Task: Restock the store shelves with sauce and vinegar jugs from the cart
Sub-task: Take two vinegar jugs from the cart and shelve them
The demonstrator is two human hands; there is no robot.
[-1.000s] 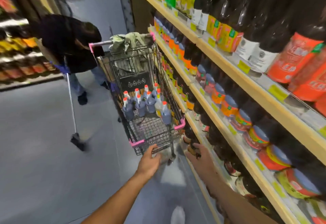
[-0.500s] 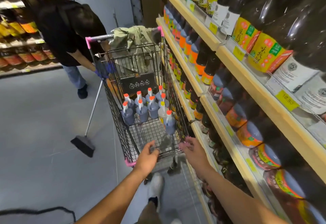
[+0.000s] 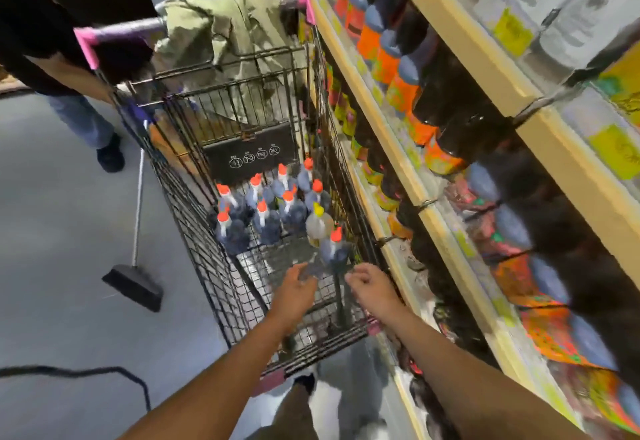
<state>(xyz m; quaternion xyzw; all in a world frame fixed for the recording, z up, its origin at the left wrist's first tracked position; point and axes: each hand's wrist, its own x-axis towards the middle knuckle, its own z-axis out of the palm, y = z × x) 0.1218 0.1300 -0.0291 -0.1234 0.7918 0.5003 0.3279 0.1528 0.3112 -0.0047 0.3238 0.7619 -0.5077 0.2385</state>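
Note:
A black wire cart (image 3: 194, 231) with pink corners stands in the aisle against the shelves. Inside it stand several dark sauce jugs with orange caps (image 3: 263, 218), one pale vinegar jug with a yellow cap (image 3: 318, 223), and the nearest dark jug (image 3: 335, 249) at the cart's near right. My left hand (image 3: 294, 289) and my right hand (image 3: 370, 287) reach over the cart's near end, on either side of that nearest jug. Both hands have fingers curled and apart, holding nothing. The wooden shelves (image 3: 446, 221) on the right are packed with dark bottles.
A person in a dark top (image 3: 52, 24) stands at the cart's far left, by a broom (image 3: 133, 275) resting on the grey floor. An olive cloth (image 3: 225, 31) drapes over the cart's handle end. A black cable (image 3: 86, 372) lies on the floor at left.
I have stepped closer to the cart. Both hands moved from the cart's near rim forward over it, toward the nearest jug. The other person came nearer to the cart's far end.

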